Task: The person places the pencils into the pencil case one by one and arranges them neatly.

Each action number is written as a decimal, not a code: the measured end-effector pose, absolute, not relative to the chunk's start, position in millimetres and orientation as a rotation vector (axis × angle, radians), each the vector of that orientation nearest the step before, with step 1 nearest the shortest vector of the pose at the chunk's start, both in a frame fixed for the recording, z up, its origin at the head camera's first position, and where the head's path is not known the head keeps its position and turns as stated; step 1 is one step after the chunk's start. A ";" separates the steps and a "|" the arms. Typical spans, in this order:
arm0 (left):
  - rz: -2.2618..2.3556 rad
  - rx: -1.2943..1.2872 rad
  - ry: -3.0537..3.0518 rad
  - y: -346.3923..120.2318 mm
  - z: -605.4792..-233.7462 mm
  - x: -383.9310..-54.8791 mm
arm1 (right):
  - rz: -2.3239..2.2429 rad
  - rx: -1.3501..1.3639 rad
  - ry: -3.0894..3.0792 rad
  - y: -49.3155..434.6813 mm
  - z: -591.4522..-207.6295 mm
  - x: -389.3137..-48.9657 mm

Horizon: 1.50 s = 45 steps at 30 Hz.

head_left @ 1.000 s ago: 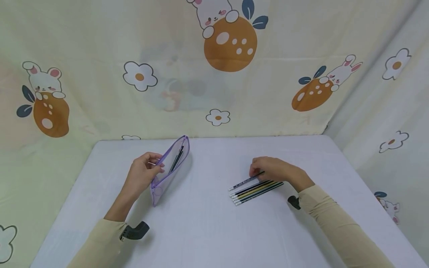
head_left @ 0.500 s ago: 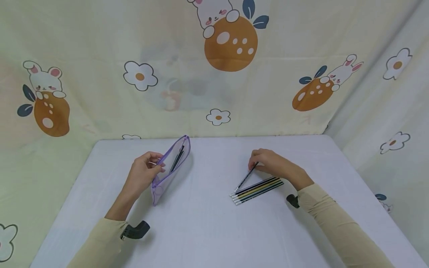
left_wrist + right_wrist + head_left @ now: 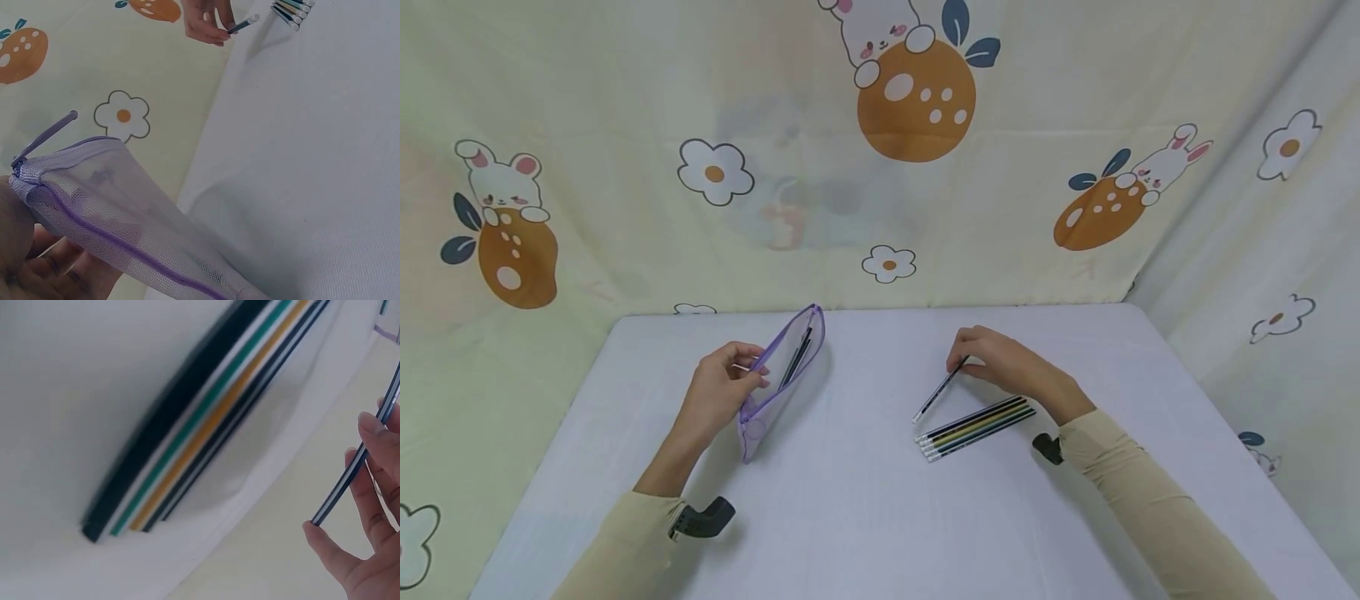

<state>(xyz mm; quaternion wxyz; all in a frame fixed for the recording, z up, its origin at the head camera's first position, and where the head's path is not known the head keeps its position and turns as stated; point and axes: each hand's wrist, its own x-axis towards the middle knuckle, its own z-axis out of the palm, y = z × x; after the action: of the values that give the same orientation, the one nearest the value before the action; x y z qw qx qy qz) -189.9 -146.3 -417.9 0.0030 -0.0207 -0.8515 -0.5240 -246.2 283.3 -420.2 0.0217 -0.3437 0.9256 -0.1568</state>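
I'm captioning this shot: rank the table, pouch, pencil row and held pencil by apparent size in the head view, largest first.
1. Table
2. Pouch
3. Pencil row
4. Held pencil

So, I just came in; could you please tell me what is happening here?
A person has both hands busy with pencils and a pouch. The left hand holds the see-through purple pouch open, with some pencils already inside. The right hand pinches one pencil, while several more lie side by side on the table.
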 end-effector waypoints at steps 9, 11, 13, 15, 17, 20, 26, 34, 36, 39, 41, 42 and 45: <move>-1.661 -0.072 -2.660 -146.3 -418.5 -189.4 | -0.481 -1.111 2.925 263.8 -408.1 -247.9; -1.663 -0.076 -2.658 -146.3 -418.3 -189.5 | -0.479 -1.114 2.936 258.6 -405.4 -249.5; -1.666 -0.082 -2.654 -146.4 -418.2 -189.6 | -0.483 -1.127 2.950 253.4 -402.6 -251.5; -1.670 -0.088 -2.650 -146.6 -417.8 -189.5 | -0.490 -1.150 2.964 248.2 -399.1 -253.9; -1.676 -0.091 -2.646 -146.7 -417.4 -189.3 | -0.498 -1.177 2.973 242.5 -394.9 -256.1; -1.679 -0.092 -2.644 -146.6 -416.7 -189.2 | -0.517 -1.215 2.977 233.0 -388.0 -259.3; -1.676 -0.094 -2.648 -145.7 -416.4 -190.3 | -0.542 -1.277 2.980 210.6 -375.6 -265.2; -1.684 -0.085 -2.650 -145.3 -416.1 -191.2 | -0.542 -1.358 2.973 177.9 -361.2 -271.3; -1.683 -0.082 -2.649 -145.4 -416.0 -191.0 | -0.546 -1.379 2.966 169.9 -359.6 -273.2; -1.680 -0.078 -2.651 -145.2 -416.0 -190.8 | -0.545 -1.411 2.960 158.7 -358.6 -276.2; -1.678 -0.070 -2.656 -145.0 -415.9 -190.5 | -0.541 -1.430 2.956 151.8 -358.7 -278.3; -1.678 -0.065 -2.660 -144.8 -415.9 -190.3 | -0.538 -1.442 2.954 148.6 -358.6 -279.0; -1.685 -0.054 -2.664 -144.5 -415.7 -190.0 | -0.530 -1.476 2.946 139.2 -358.0 -281.1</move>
<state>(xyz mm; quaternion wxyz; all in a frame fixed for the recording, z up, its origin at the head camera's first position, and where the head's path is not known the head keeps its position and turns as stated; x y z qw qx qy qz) -190.0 -144.5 -415.7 -0.0053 -0.0171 -0.8450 -0.5344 -281.1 139.2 -358.0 -0.0976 -0.4403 0.8785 -0.1580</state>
